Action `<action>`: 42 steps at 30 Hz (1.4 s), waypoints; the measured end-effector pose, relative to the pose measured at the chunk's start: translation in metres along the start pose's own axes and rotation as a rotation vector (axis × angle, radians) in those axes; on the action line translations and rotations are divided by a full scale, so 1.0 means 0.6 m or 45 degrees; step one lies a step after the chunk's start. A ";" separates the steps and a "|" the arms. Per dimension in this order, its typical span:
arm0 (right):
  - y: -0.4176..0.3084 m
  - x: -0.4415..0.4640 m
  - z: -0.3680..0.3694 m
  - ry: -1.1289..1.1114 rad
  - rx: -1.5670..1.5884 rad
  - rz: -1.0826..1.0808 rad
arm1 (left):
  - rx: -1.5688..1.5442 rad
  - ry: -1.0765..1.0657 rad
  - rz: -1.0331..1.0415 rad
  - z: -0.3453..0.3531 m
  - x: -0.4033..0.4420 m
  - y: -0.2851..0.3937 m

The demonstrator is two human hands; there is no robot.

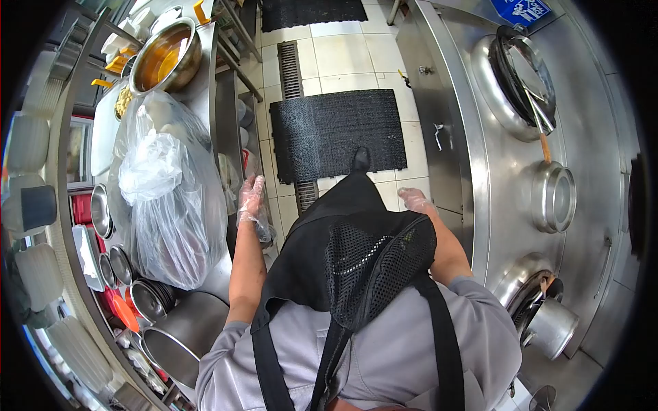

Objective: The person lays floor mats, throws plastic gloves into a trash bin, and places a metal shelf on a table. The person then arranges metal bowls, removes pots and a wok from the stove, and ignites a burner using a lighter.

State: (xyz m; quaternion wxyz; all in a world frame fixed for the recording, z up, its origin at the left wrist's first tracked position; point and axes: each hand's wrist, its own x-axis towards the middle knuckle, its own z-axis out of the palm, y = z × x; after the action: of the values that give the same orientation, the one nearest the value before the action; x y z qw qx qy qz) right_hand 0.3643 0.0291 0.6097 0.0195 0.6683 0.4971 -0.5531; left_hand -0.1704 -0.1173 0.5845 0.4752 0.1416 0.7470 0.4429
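Aisle runs between two tables. Left side: stainless steel table point(203, 103), straight edge facing the aisle. Right side: wide stainless steel counter point(495, 179), raised rim along its aisle edge, cabinet front below. Open room is the white tiled floor point(339, 56) ahead, with a black textured rubber mat point(336, 130) and a dark slotted drain grate point(290, 72) partly beside and under it. One black shoe point(361, 159) on the mat's near edge. Black apron point(312, 250) fills the space between the forearms.

Left hand point(251, 198), clear plastic glove: grip open, fingers extended upward, nothing seen held. It is just beside the left table's aisle side; contact with the edge, cannot tell. Loose glove plastic hangs at the wrist.

Right hand point(416, 201), clear plastic glove: grip released, fingers loosely spread and slightly bent, pointing inward, nothing seen held. It is near the cabinet front, over the aisle.

Big clear plastic bag point(179, 226), knotted-looking bunch on top, lies on the left table, near the left hand but apart; contents unclear. Beyond it, metal bowl of brown liquid point(164, 61). Nearer, stacked dark metal bowls point(152, 300) and a large steel pot point(185, 335). Right counter holds a silver wok point(488, 85), a round lidded pot point(554, 197) and a steel saucepan point(552, 329).
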 end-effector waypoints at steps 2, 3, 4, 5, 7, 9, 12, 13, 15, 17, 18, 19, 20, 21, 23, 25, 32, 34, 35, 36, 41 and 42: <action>-0.011 0.032 -0.007 0.015 0.113 -0.025 | 0.107 -0.004 -0.008 0.007 -0.029 0.016; -0.014 0.040 -0.009 0.049 0.225 -0.042 | 0.209 -0.026 -0.016 0.018 -0.045 0.032; -0.022 0.042 -0.018 0.057 0.247 -0.040 | 0.245 -0.056 -0.074 0.031 -0.048 0.045; -0.030 0.043 -0.032 0.111 0.254 -0.052 | 0.185 -0.136 -0.003 0.039 -0.003 0.012; -0.027 0.034 -0.064 0.184 0.262 -0.049 | 0.257 -0.198 0.058 0.081 0.028 0.025; -0.011 0.022 -0.097 0.249 0.194 -0.064 | 0.249 -0.250 0.177 0.130 0.060 0.050; 0.076 0.012 -0.132 0.317 0.257 0.025 | 0.201 -0.332 0.244 0.214 0.069 0.125; 0.091 0.000 -0.134 0.345 0.331 0.091 | 0.219 -0.351 0.266 0.229 0.067 0.139; 0.114 -0.030 -0.131 0.353 0.422 0.219 | 0.237 -0.393 0.278 0.266 0.034 0.195; 0.130 -0.061 -0.115 0.352 0.512 0.355 | 0.248 -0.419 0.259 0.287 0.011 0.215; 0.138 -0.072 -0.104 0.356 0.513 0.359 | 0.261 -0.419 0.249 0.291 0.010 0.211; 0.144 -0.081 -0.094 0.362 0.513 0.362 | 0.272 -0.419 0.240 0.293 0.010 0.207; 0.149 -0.089 -0.084 0.362 0.518 0.368 | 0.384 -0.431 0.245 0.292 0.008 0.204; 0.154 -0.093 -0.074 0.278 0.552 0.382 | 0.387 -0.436 0.245 0.290 0.011 0.190; 0.156 -0.082 -0.064 0.199 0.582 0.384 | 0.428 -0.449 0.193 0.289 0.021 0.159; 0.144 -0.055 -0.058 0.266 0.618 0.163 | 0.428 -0.450 0.191 0.299 0.015 0.165; -0.175 0.016 -0.148 0.345 0.960 -0.532 | 0.589 -0.627 0.486 0.354 -0.017 0.264; -0.247 0.079 -0.169 0.993 0.707 -0.942 | 0.677 -0.670 0.633 0.379 -0.042 0.310; -0.309 0.054 -0.182 1.096 0.746 -0.830 | 0.772 -0.703 0.769 0.389 -0.055 0.336; -0.336 0.084 -0.194 1.253 0.684 -0.910 | 0.857 -0.750 0.903 0.397 -0.077 0.372; -0.493 0.049 -0.185 1.597 0.305 -1.176 | 0.887 -0.879 1.189 0.447 -0.145 0.491; -0.517 0.048 -0.175 1.512 0.429 -1.211 | 0.843 -0.874 1.135 0.455 -0.153 0.508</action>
State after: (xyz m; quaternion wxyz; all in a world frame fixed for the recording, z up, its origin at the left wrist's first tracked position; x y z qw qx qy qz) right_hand 0.2239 0.2648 0.7911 -0.5912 0.5613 0.5668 -0.1195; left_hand 0.0404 0.1416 0.8380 0.3888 0.7099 0.5195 0.2738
